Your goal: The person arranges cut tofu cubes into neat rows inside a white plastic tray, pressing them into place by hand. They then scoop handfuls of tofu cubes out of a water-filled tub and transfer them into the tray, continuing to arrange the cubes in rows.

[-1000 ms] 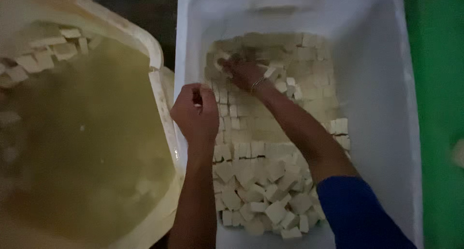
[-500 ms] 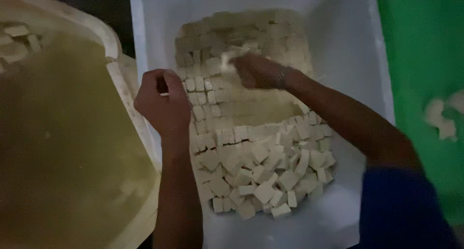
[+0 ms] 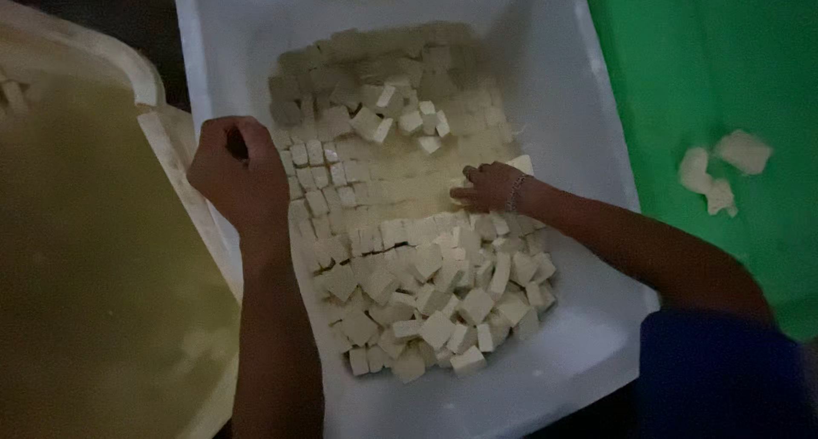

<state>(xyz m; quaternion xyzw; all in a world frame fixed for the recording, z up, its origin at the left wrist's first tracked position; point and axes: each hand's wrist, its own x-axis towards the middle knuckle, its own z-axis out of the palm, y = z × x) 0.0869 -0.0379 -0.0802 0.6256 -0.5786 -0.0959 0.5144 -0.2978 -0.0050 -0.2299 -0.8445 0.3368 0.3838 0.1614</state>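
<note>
We are partway through laying pale cubes (image 3: 409, 235) into flat rows in the white tub (image 3: 562, 90); tidy rows fill its far and middle parts, a loose heap its near end. Our right hand (image 3: 490, 186), fingers pressed together, rests on the row's edge; our left hand (image 3: 234, 171) is curled shut at the tub's left rim, contents unseen. We judge the next move needs gentle nudging; left of the tub sits a cream tub (image 3: 145, 81) of cloudy liquid; no labels show.

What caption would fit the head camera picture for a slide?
Right hand rests on pale cubes in a white tub; left hand is closed at the tub's edge.
</note>
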